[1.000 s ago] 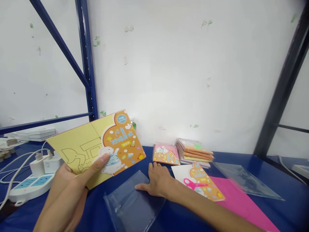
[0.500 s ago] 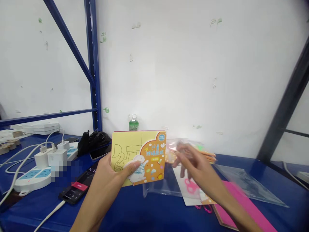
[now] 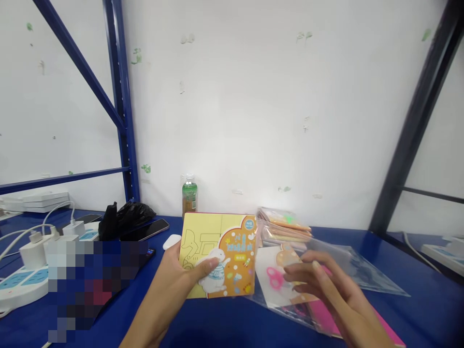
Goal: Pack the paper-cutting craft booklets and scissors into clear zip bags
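Observation:
My left hand grips a yellow and orange craft paper pack upright above the blue table, thumb across its front. My right hand is closed on a clear plastic sleeve, lifted just right of the pack; the hand is slightly blurred. Seen through the sleeve, a white and orange card with pink scissors lies on the table. Pink paper lies under my right wrist.
A stack of similar packs sits by the wall, another clear sleeve to the right. At left are a green bottle, a black bag, a phone, a white mouse and power strips with chargers.
My right hand left the table, took up the clear sleeve and raised it beside the pack. My left hand turned the pack level and brought it to the centre. The camera shifted.

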A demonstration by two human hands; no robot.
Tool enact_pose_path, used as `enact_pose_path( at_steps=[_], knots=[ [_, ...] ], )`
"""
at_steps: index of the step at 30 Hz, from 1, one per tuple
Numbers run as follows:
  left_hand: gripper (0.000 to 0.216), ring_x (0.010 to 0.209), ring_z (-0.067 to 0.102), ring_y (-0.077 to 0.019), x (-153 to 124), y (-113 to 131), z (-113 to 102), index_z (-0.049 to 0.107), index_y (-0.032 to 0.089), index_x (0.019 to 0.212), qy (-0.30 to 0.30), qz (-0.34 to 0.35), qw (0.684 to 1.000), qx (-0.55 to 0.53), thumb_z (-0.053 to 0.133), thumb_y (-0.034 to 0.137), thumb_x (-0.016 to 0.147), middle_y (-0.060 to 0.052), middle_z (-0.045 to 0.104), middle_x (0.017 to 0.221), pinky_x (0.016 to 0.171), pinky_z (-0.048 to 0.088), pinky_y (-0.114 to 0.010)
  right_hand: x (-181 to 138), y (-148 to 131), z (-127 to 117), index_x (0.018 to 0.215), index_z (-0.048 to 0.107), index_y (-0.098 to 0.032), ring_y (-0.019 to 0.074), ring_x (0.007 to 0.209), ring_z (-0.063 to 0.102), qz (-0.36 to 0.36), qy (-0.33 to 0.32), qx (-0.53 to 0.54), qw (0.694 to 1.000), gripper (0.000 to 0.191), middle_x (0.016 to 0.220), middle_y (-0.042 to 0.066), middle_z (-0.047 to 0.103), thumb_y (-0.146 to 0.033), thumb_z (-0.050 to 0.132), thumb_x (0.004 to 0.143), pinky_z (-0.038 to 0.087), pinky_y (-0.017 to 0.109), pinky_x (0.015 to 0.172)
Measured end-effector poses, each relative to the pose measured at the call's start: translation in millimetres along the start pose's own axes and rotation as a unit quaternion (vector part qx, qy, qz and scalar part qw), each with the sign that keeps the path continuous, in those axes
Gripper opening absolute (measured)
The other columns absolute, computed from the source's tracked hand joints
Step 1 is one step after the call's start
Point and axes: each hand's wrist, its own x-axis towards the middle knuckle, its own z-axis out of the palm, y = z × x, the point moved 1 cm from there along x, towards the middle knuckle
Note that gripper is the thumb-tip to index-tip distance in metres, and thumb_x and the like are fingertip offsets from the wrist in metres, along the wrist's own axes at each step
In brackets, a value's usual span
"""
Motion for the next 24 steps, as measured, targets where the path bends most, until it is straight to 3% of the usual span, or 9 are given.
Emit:
enact_pose_path(
  at_steps=[5,14,19,24],
  knots=[
    [0.055,0.094,0.079,-0.0355,-1.1,3.3,-1.1,0.071,0.015,0.115,-0.031,-0.017,0.999,-0.023,0.091,0.032,0.066,-0.017,0.081,0.111,0.077,0.066,-0.043,3.8,6.3,-2.6,0.112,0.062,-0.027,0.0297,0.1,0.075,-0.004,0.017,0.067,0.998,0.039,0.108,0.012,0.079,-0.06,0.061,0.093,0.062,0.04,0.084],
    [0.064,0.093,0.079,-0.0367,-1.7,7.0,-4.2,0.069,0.013,0.121,-0.091,-0.061,0.994,-0.012,0.093,0.036,0.066,-0.018,0.08,0.112,0.079,0.066,-0.045,-2.6,-5.5,8.6,0.111,0.061,-0.029,0.0242,0.087,0.075,-0.007,0.082,0.173,0.981,0.033,0.102,0.007,0.078,-0.054,0.069,0.091,0.061,0.028,0.064],
    [0.075,0.095,0.079,-0.0357,-1.5,7.6,-5.8,0.06,0.016,0.137,-0.128,-0.077,0.989,-0.017,0.09,0.035,0.071,-0.017,0.078,0.119,0.081,0.065,-0.045,-1.7,-8.1,9.5,0.106,0.065,-0.028,0.0209,0.081,0.075,-0.047,0.075,0.17,0.981,0.032,0.096,0.005,0.078,-0.054,0.072,0.089,0.062,0.027,0.07],
    [0.079,0.088,0.08,-0.0319,-2.9,8.8,-5.9,0.051,0.015,0.144,-0.127,-0.099,0.987,-0.003,0.087,0.031,0.076,-0.016,0.08,0.114,0.074,0.066,-0.04,0.6,-2.2,4.9,0.105,0.064,-0.029,0.0205,0.083,0.074,-0.055,0.094,0.188,0.976,0.027,0.095,0.004,0.078,-0.051,0.071,0.09,0.062,0.026,0.069]
  ],
)
